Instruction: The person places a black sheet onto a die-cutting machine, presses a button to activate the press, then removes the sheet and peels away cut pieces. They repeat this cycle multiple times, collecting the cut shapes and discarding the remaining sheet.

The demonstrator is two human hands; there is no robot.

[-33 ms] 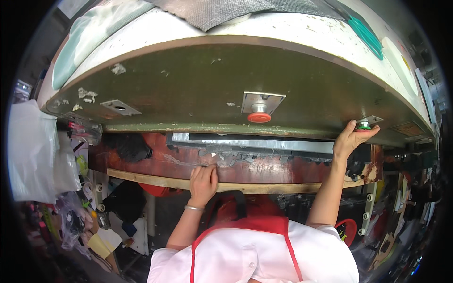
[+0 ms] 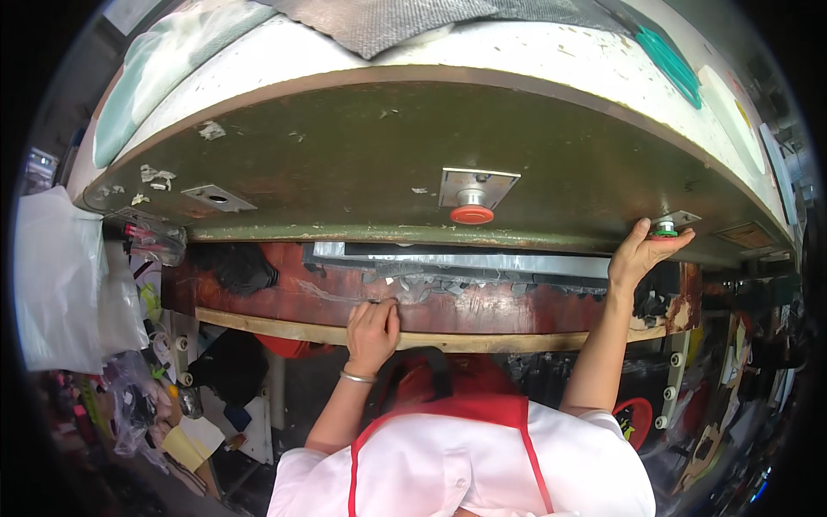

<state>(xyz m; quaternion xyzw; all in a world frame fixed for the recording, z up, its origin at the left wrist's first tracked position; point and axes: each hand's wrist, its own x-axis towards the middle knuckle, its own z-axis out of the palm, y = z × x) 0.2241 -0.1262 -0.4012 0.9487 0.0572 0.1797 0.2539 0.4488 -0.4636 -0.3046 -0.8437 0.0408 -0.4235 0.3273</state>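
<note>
Under the green front panel of the machine (image 2: 345, 164), my right hand (image 2: 639, 254) reaches up to a green push button (image 2: 663, 231). Its thumb is apart from its stretched fingers, which touch the button's underside. My left hand (image 2: 370, 334), with a metal bracelet at the wrist, rests curled on the red-brown shelf (image 2: 508, 312) by its wooden edge strip. Its fingers are closed, and I cannot see whether anything is inside them. A red mushroom-shaped button (image 2: 471, 214) sticks out of a metal plate in the panel's middle.
Grey textured material (image 2: 388, 21) and teal-handled scissors (image 2: 670, 67) lie on the white top. Dark scraps (image 2: 465, 284) line the shelf's back beside a long metal bar (image 2: 482, 261). Clear plastic sheeting (image 2: 69, 276) hangs at left. A black cloth heap (image 2: 245, 269) sits on the shelf.
</note>
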